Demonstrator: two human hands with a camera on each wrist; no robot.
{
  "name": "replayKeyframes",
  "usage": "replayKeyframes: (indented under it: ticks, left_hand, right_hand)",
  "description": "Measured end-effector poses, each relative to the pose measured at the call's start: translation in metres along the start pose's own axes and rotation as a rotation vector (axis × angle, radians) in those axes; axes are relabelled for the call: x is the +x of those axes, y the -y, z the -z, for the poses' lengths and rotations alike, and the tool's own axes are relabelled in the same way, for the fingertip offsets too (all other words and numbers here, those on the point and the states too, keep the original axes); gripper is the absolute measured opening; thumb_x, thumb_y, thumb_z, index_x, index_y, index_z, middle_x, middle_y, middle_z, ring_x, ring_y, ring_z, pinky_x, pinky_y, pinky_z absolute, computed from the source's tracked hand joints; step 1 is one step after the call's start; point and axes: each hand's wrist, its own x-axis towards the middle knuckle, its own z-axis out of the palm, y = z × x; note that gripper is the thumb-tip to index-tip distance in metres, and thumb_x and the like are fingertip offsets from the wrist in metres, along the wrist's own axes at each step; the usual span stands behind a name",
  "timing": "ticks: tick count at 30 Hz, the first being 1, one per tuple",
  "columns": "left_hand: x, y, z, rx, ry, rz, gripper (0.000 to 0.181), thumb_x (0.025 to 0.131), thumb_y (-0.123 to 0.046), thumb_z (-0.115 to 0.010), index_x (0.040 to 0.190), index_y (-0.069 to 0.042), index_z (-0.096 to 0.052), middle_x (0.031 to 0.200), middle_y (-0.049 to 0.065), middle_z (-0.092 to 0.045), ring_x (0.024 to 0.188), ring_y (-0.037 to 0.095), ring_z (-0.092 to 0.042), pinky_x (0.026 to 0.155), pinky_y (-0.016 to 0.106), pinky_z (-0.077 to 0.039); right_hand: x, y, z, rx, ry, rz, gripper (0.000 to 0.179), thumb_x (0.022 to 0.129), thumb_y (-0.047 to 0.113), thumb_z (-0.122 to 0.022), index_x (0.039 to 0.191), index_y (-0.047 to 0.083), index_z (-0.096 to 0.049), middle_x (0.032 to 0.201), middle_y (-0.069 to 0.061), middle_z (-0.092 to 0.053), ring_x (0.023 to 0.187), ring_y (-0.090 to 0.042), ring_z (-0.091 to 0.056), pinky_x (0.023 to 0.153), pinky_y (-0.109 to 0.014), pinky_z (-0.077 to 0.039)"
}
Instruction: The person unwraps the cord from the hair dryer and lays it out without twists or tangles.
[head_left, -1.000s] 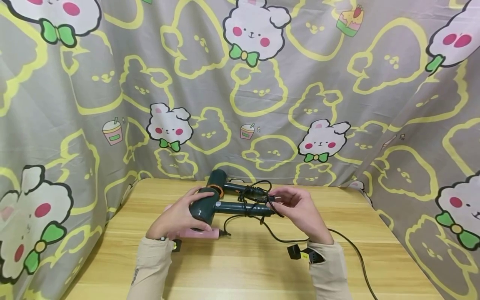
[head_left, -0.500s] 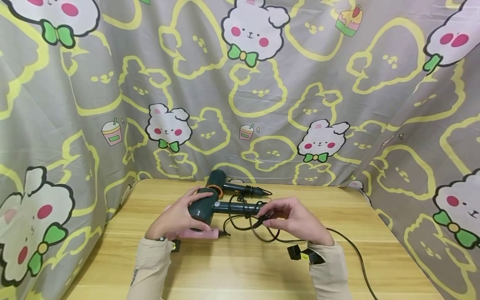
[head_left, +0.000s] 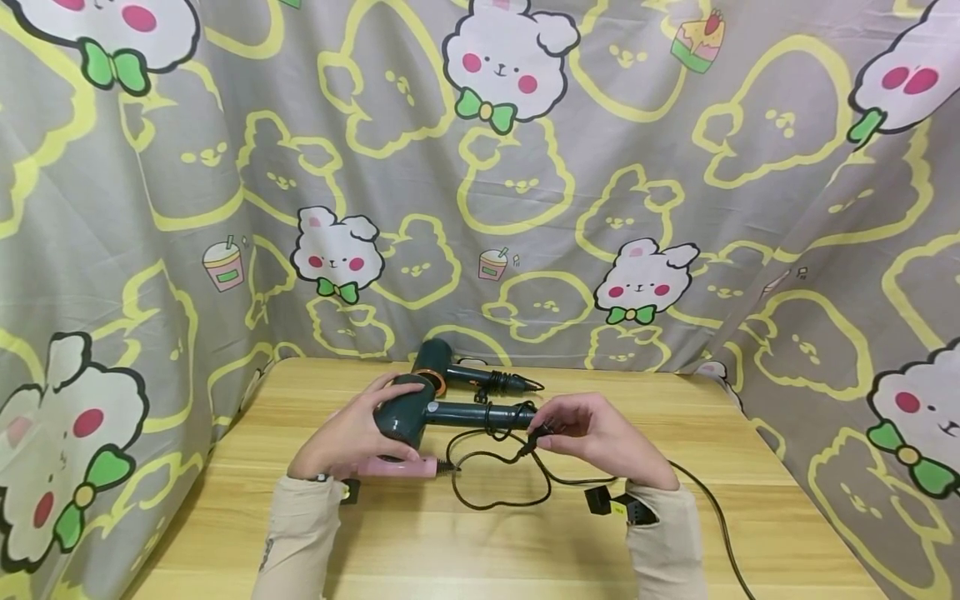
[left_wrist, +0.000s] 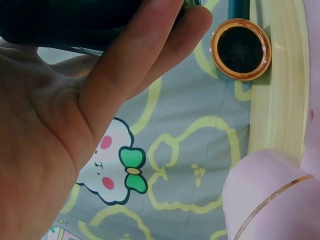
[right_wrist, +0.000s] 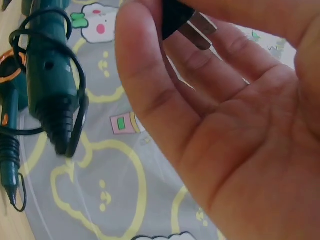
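My left hand (head_left: 347, 440) grips the head of a dark green hair dryer (head_left: 403, 418), its handle pointing right. Thumb and fingers spread round the barrel, which shows only in part at the top of the left wrist view. Between the thumb and fingertips of my right hand (head_left: 592, 432) is a black plug (right_wrist: 176, 19), its flat metal prongs facing the palm. From the plug, the black cord (head_left: 491, 505) runs in a loose loop over the table. Some turns of cord remain wound round the handle (right_wrist: 50, 65), near its ribbed end.
Behind lies a second dark green hair dryer (head_left: 432, 358) with a copper-coloured ring and its cord wrapped round the handle. A pink hair dryer (head_left: 397, 467) lies partly under my left hand. Another stretch of black cord (head_left: 712, 508) crosses the table's right side. Patterned curtains (head_left: 540, 208) surround the wooden table (head_left: 480, 558).
The plug has come from beside the handle's end down toward me, in my right hand. A cord loop has come loose and spread onto the table. My left hand keeps its hold.
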Motion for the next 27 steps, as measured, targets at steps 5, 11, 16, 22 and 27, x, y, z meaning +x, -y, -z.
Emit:
replayKeyframes:
  ticks: [5,11,16,22,27]
  left_hand:
    - [-0.001,0.002,0.003,-0.041,0.008,-0.014,0.095,0.062,-0.041,-0.100,0.145,-0.045,-0.055,0.171,0.011,-0.019,0.134,0.046,-0.050,0.096,0.048,-0.053]
    - [-0.002,0.003,0.005,-0.049,0.007,-0.010,0.094,0.063,-0.041,-0.100,0.145,-0.047,-0.054,0.172,0.012,-0.017,0.134,0.046,-0.049,0.096,0.048,-0.053]
    - [-0.004,0.003,0.007,-0.032,-0.006,-0.013,0.094,0.063,-0.042,-0.100,0.145,-0.047,-0.054,0.172,0.012,-0.018,0.134,0.047,-0.049,0.095,0.046,-0.052]
    - [-0.006,0.002,0.009,-0.035,-0.015,-0.017,0.093,0.063,-0.043,-0.099,0.145,-0.045,-0.055,0.173,0.013,-0.016,0.136,0.048,-0.047,0.093,0.042,-0.052]
    - [-0.006,0.002,0.010,-0.033,-0.017,-0.023,0.093,0.063,-0.045,-0.099,0.145,-0.046,-0.054,0.173,0.014,-0.016,0.136,0.049,-0.047,0.093,0.042,-0.053]
  right_hand:
    - [-0.001,-0.009,0.007,0.010,0.011,-0.038,0.016,0.093,0.012,-0.076,0.109,0.008,-0.074,0.103,-0.011,-0.076,0.085,-0.013,-0.073,0.078,-0.030,-0.061]
    - [-0.002,-0.023,0.013,0.041,0.025,-0.054,0.021,0.092,0.009,-0.076,0.109,-0.001,-0.071,0.101,-0.019,-0.075,0.084,-0.012,-0.074,0.079,-0.033,-0.062]
    - [-0.005,-0.033,0.020,0.078,0.021,-0.091,0.023,0.092,0.009,-0.077,0.110,-0.002,-0.069,0.100,-0.016,-0.076,0.084,-0.017,-0.075,0.079,-0.035,-0.062]
    - [-0.007,-0.044,0.026,0.127,0.012,-0.152,0.025,0.092,0.011,-0.076,0.112,-0.002,-0.068,0.096,-0.003,-0.078,0.086,-0.027,-0.076,0.081,-0.037,-0.062]
    - [-0.006,-0.053,0.027,0.144,0.000,-0.177,0.026,0.093,0.011,-0.075,0.113,-0.004,-0.067,0.096,0.000,-0.079,0.087,-0.027,-0.076,0.082,-0.039,-0.062]
